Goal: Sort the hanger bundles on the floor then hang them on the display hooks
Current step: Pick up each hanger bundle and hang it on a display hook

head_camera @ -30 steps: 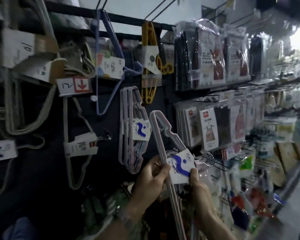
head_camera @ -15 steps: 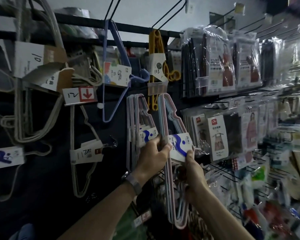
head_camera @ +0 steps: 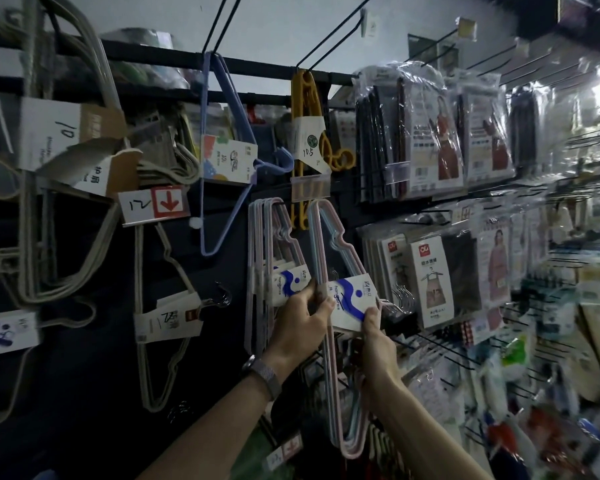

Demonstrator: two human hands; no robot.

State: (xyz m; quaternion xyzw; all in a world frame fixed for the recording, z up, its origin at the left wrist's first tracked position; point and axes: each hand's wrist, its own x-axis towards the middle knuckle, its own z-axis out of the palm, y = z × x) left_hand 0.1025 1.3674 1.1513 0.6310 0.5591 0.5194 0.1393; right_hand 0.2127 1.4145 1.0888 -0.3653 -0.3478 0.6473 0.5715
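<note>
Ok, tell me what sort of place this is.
Most likely a household-goods shop aisle. Bundles of hangers hang from a wall of display hooks, handwritten price tags sit beneath them, and bagged aprons fill the racks alongside.

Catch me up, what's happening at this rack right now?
A person is hanging a bundle of pastel hangers on a shop display wall. Both hands grip it at its white-and-blue label: the left hand on the label's left edge, the right hand at its lower right corner. The bundle's top loop is up at hook level, right beside a matching bundle already hanging. Whether it has caught the hook can't be told.
</note>
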